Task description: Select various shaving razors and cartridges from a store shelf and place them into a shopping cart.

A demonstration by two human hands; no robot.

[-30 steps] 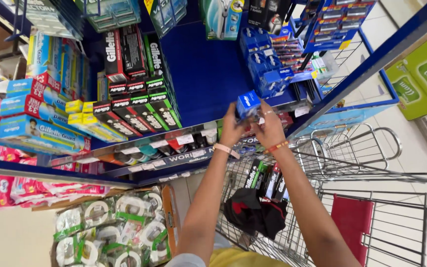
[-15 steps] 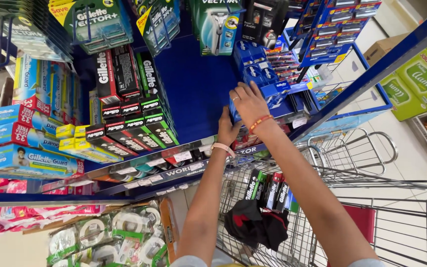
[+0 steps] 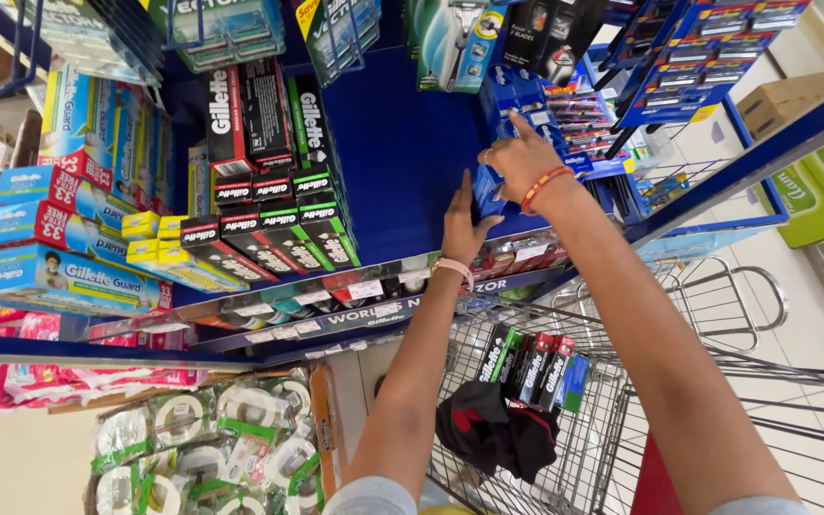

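Both hands have come further up and in since a moment ago, and the blue packet once between them now sits against the shelf stock rather than in the air. Nearest the camera, a wire shopping cart [image 3: 612,420] carries a dark bundle of cloth [image 3: 493,434] and a few upright razor boxes [image 3: 531,362], leaning on the basket wall so they stay on end. Above it the left hand [image 3: 464,224] lies flat and open on the blue shelf floor [image 3: 393,181], fingers together, seemingly bracing the stack from the side. The right hand [image 3: 519,157], fingers spread and curled over, presses on the blue razor packs [image 3: 507,100] at the shelf's right end, though whether it pinches one pack or only pushes the row back is hard to tell. Further left stand black and green boxes [image 3: 278,229] in tidy rows, facing outward for display.
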